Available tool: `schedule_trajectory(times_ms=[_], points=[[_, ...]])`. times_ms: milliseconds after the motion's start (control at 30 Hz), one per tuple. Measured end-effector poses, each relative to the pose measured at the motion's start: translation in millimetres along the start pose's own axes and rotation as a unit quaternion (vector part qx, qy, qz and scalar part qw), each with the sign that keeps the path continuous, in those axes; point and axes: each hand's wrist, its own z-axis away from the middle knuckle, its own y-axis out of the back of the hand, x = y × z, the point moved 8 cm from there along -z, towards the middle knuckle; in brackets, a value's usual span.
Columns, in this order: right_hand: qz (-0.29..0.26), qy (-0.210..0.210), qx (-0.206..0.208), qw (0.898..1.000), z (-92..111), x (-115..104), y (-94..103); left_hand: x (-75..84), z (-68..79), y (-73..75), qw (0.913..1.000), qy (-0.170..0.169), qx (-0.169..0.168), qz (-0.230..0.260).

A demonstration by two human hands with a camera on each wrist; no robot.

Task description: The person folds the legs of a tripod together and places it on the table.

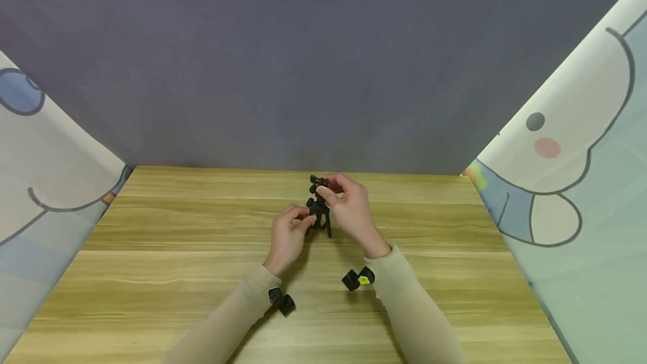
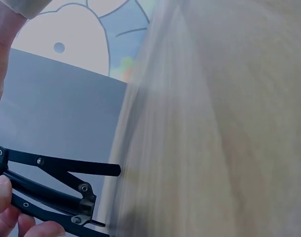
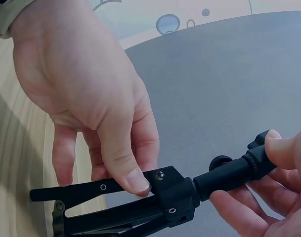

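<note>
The tripod (image 1: 319, 210) is black and roughly upright at the far side of the worktop (image 1: 151, 251), near the middle of the back edge. Whether its feet touch the wood, I cannot tell. Both hands are on it. The left hand (image 1: 287, 237) pinches 1 leg (image 3: 86, 194) just below the hub (image 3: 176, 195), its thumb (image 3: 121, 158) flat along the bar. The right hand (image 1: 352, 209) is higher up, fingers (image 3: 239, 215) closed round the head (image 3: 260, 163). A round knob (image 3: 220, 161) sticks out between the hub and the head. The legs stand a little apart, joined by braces (image 2: 64, 175) with rivets.

Both sleeves (image 1: 419, 313) are pale, and each wrist carries 1 small black camera (image 1: 282, 301). Behind the worktop hangs a grey backdrop (image 1: 303, 72); 2 cartoon panels (image 1: 571, 117) flank it, 1 on each side.
</note>
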Motion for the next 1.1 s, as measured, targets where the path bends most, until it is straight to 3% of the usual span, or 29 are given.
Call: schedule_trajectory(times_ms=[233, 533, 767, 1100], points=[[-0.021, -0.007, -0.003, 1.000, 1, 3, 0.1, -2.2, 2.0, 0.3, 0.9998, 0.016, 0.001, 0.008], [-0.064, -0.061, -0.007, 0.996, 3, 11, -1.4, -4.2, 2.5, 0.1, 0.9993, 0.025, -0.021, 0.017], [-0.054, -0.050, -0.012, 0.997, 8, -20, 9.9, -5.8, 1.3, -1.2, 0.9991, 0.024, -0.033, 0.006], [-0.129, -0.031, -0.011, 0.991, 13, 0, 15.6, -4.4, 0.3, -1.7, 0.9994, 0.016, -0.031, -0.005]])
